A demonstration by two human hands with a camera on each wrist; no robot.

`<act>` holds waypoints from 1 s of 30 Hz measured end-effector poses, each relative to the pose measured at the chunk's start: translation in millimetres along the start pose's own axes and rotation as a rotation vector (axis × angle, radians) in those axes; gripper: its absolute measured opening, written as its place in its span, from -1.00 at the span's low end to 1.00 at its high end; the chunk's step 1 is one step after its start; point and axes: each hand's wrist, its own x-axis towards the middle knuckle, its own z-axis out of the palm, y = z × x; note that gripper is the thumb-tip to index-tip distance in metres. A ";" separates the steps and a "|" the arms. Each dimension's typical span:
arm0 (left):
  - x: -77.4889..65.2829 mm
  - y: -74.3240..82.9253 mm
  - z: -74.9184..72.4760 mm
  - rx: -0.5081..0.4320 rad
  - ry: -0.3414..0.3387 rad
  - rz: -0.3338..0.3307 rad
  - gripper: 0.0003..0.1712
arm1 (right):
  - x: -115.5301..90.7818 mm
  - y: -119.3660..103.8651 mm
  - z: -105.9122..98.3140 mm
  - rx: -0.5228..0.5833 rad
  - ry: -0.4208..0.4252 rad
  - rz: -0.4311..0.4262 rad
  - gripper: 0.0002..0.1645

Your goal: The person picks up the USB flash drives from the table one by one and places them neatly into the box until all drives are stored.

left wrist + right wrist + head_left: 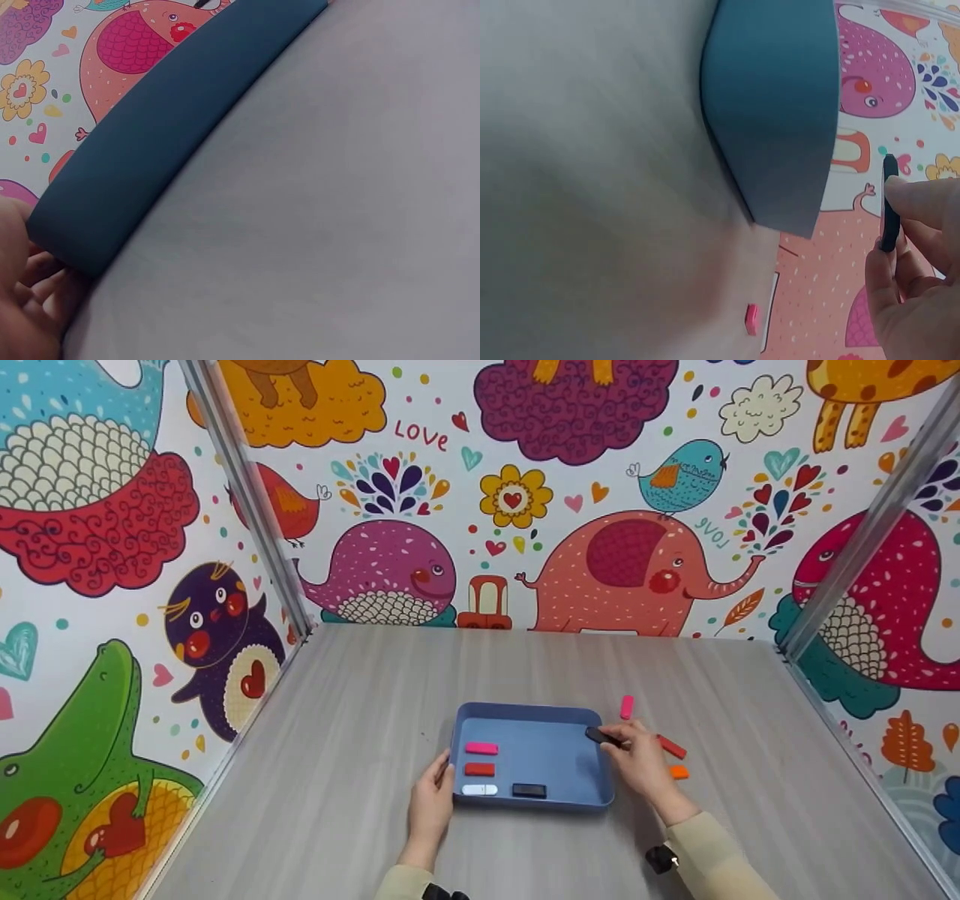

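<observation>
A blue tray (534, 802) sits on the table, my left hand (431, 802) gripping its left side near the front corner. In the left wrist view, the fingers (49, 289) of that hand curl in under the tray's corner. My right hand (641, 757) pinches a small flat black stick (602, 736), shaped like a USB flash drive, above the tray's right rim. The right wrist view shows the black stick between thumb and fingers. Inside the tray, a pink stick (481, 748), a red stick (480, 769) and a white stick (479, 790) line the left side; another black stick (529, 790) lies along the front wall.
Right of the tray, a pink stick (627, 706), a red stick (672, 746) and an orange stick (679, 772) lie on the table (360, 720), the last two close by my right hand. Walls printed with cartoon animals (615, 577) enclose the back and sides.
</observation>
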 end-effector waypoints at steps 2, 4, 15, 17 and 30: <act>-0.1 -0.2 0.1 0.002 -0.001 -0.004 -0.56 | -1.0 -1.1 3.4 -0.004 -0.006 -0.005 -0.74; -0.1 -0.2 0.3 0.004 -0.002 -0.011 -0.56 | -1.7 -2.8 6.2 0.002 -0.016 -0.002 -0.74; -0.4 -0.1 -0.3 -0.014 -0.011 -0.009 -0.56 | -4.9 -13.0 23.3 0.036 -0.084 0.038 -0.76; -0.3 0.1 -0.3 -0.008 -0.009 -0.014 -0.56 | -5.6 -14.5 27.2 0.037 -0.085 0.032 -0.76; -0.1 0.9 -0.5 0.012 -0.005 -0.021 -0.56 | -6.9 -24.8 50.9 0.032 -0.116 -0.020 -0.76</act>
